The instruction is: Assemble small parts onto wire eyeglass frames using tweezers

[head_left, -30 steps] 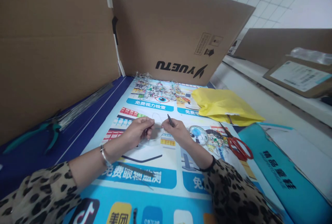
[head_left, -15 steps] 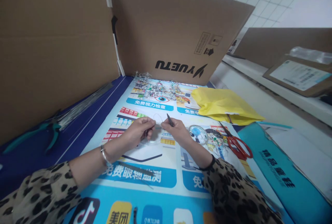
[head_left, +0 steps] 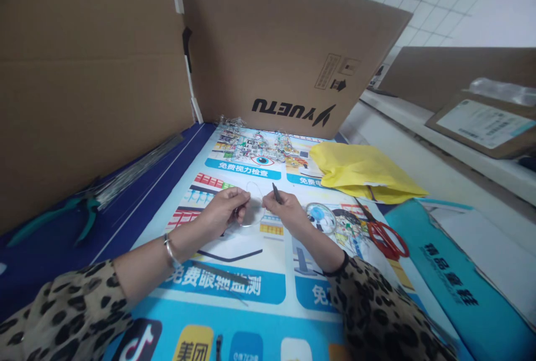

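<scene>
In the head view a fine wire (head_left: 253,183) curves up between my two hands. My left hand (head_left: 226,211) is closed, thumb and fingertips pinching the wire. Facing it, my right hand (head_left: 288,211) is closed around a slim dark pointed tool (head_left: 276,192), tip up; its exact kind is not clear. The right fingertips meet the wire's other side. Below the left fingers a thin pale arc (head_left: 250,225) shows, perhaps part of the same wire. To the right of my right hand, a small round clear dish (head_left: 320,218) rests on the printed sheet (head_left: 268,238).
Red-handled scissors (head_left: 387,238) lie at right, near a yellow bag (head_left: 364,171) and a teal box (head_left: 452,272). Tangled wire pieces (head_left: 259,146) sit at the back. Teal-handled pliers (head_left: 86,213) and a wire bundle (head_left: 138,168) lie left, beside cardboard walls (head_left: 92,71).
The hands have drawn very slightly apart, and the wire loop between them shows a little more clearly. Both hands keep their grips.
</scene>
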Available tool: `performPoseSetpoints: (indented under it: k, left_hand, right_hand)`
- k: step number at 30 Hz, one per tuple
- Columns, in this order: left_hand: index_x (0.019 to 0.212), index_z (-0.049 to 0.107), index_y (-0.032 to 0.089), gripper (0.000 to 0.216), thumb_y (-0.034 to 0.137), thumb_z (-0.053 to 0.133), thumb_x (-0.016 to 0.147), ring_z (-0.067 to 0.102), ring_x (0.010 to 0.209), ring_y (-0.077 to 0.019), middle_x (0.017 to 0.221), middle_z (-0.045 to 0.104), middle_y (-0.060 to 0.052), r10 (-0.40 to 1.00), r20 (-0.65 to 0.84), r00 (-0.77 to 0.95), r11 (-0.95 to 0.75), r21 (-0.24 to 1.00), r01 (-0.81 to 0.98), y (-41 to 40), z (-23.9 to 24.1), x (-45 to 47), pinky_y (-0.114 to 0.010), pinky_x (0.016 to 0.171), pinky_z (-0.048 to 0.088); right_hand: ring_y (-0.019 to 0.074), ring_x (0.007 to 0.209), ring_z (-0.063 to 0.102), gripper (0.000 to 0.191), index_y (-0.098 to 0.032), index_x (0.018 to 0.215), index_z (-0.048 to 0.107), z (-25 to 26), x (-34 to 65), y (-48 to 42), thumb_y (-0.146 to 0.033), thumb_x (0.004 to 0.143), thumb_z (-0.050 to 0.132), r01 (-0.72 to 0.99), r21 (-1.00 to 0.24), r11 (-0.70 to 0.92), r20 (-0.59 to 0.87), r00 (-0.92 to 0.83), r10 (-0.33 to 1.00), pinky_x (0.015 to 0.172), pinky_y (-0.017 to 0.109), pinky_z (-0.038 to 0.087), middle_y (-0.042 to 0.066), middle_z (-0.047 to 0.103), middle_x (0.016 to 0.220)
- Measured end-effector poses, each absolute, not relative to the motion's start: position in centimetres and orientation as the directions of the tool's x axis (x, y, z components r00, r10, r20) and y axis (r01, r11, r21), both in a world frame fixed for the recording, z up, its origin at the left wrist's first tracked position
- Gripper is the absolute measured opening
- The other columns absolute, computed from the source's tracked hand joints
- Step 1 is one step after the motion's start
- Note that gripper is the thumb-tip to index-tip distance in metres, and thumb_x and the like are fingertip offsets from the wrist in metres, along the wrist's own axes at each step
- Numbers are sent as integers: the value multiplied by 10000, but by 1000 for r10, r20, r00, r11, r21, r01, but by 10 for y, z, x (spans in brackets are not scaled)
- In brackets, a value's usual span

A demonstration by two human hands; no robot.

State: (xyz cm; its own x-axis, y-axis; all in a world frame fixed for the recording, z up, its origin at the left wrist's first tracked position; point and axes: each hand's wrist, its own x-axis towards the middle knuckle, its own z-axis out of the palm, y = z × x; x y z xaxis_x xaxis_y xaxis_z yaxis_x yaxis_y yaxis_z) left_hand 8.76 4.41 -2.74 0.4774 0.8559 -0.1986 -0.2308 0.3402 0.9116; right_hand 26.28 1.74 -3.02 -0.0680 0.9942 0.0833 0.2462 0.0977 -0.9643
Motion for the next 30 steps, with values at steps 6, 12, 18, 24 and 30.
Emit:
performPoseSetpoints:
  k: [6, 12, 18, 24, 30]
  left_hand:
    - [660, 511, 155, 237, 351, 622, 735, 426, 377, -67, 443, 483, 33, 838, -198, 508, 311, 939, -148, 42, -24, 87, -187, 401, 330]
    - [662, 516, 157, 234, 356, 610, 740, 403, 368, -66, 435, 482, 30, 829, -203, 521, 303, 946, -113, 42, -25, 87, -183, 380, 302]
    - [653, 503, 160, 232, 349, 612, 731, 362, 357, -56, 430, 443, 45, 852, -216, 477, 307, 944, -122, 45, -24, 85, -183, 363, 249]
    - [640, 475, 166, 245, 357, 580, 752, 319, 326, -51, 402, 428, 51, 843, -223, 490, 238, 971, 32, 48, -22, 83, -195, 349, 200]
    - [667, 476, 168, 205, 326, 588, 735, 324, 329, -47, 414, 441, 54, 833, -214, 510, 205, 976, 73, 48, -23, 84, -191, 348, 190]
  right_hand:
    - [95, 559, 410, 299, -175, 673, 544, -31, 262, 18, -467, 692, 605, 297, -951, 82, 74, -39, 996, 550, 236, 338, -38, 482, 586]
    - [102, 589, 442, 342, -171, 699, 534, -33, 262, 20, -510, 715, 574, 197, -977, 82, 86, 7, 996, 583, 244, 367, -15, 511, 632]
    - [117, 592, 479, 351, -184, 756, 535, -25, 279, 26, -532, 769, 494, 424, -905, 45, 83, 72, 994, 556, 241, 359, 4, 548, 675]
    - [128, 645, 499, 263, -194, 735, 584, 3, 290, 19, -411, 818, 462, 907, -387, 163, 2, -176, 984, 549, 223, 275, 14, 587, 704]
    - [164, 751, 561, 277, -206, 858, 614, 6, 282, 14, -417, 834, 435, 969, -181, 169, -90, -187, 978, 570, 233, 283, 44, 637, 834]
